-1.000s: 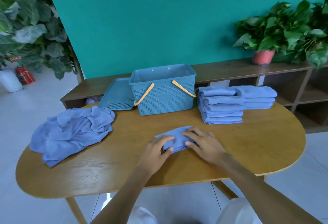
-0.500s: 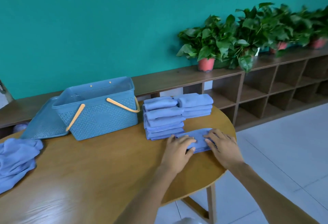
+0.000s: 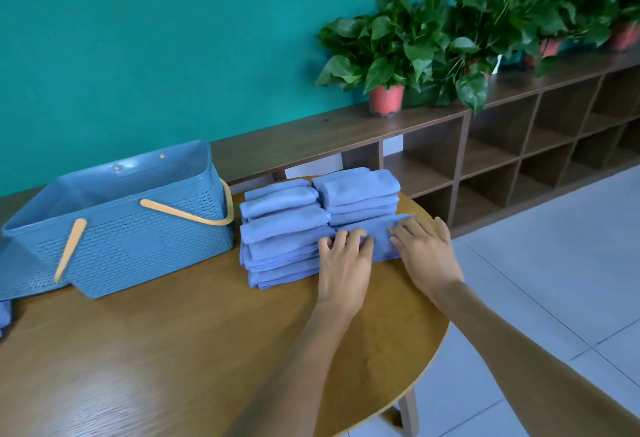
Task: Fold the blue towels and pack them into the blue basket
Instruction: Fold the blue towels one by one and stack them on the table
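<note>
1. A folded blue towel [image 3: 377, 236] lies on the wooden table [image 3: 173, 350], against the front of the right-hand towel stack [image 3: 360, 194].
2. The left hand [image 3: 344, 265] presses its left end with curled fingertips; whether it pinches cloth is unclear.
3. The right hand [image 3: 427, 253] rests flat, fingers straight, on its right end.
4. A taller towel stack [image 3: 280, 232] sits just left.
5. The blue basket [image 3: 131, 228] stands beside that.

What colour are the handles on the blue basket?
Light orange handles on the blue basket, seen in the head view.
</note>
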